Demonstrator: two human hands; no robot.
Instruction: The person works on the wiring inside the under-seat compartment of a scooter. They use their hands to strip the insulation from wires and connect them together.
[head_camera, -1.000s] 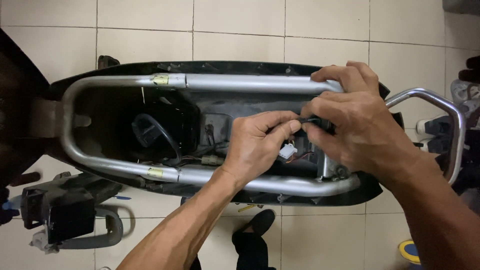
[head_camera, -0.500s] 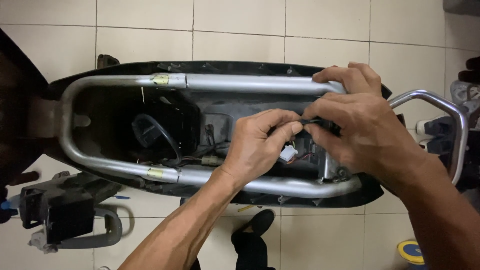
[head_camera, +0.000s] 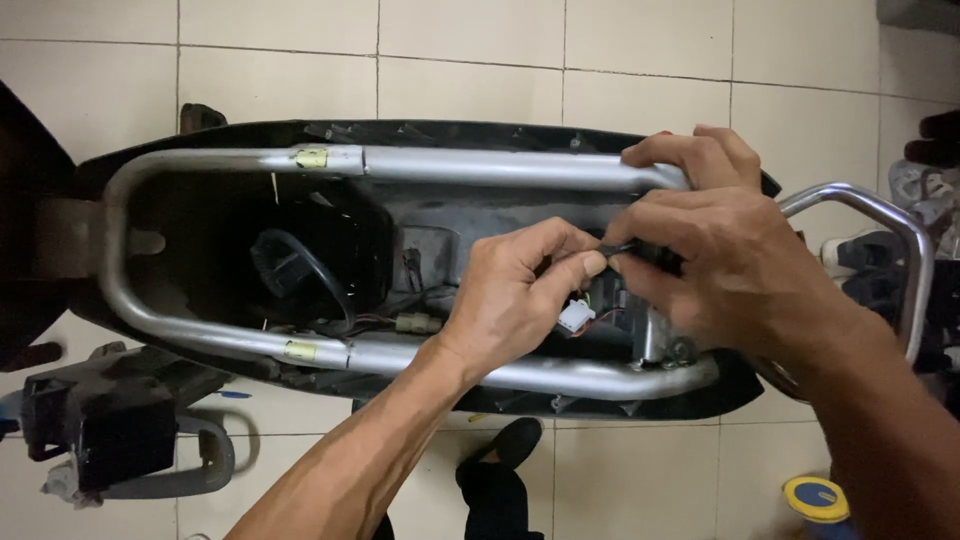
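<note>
Both hands unmoved across the last second: left hand (head_camera: 515, 300) and right hand (head_camera: 725, 265) still pinch the small black connector (head_camera: 625, 247) between fingertips, white plug (head_camera: 575, 317) dangling just below the grip, inside the scooter frame (head_camera: 480, 165)

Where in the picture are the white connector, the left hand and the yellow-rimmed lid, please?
white connector (head_camera: 576, 317), head view, on the middle of its white plastic body.
left hand (head_camera: 515, 300), head view, on the back of the hand.
yellow-rimmed lid (head_camera: 815, 498), head view, on its blue centre, on the floor tiles.
</note>
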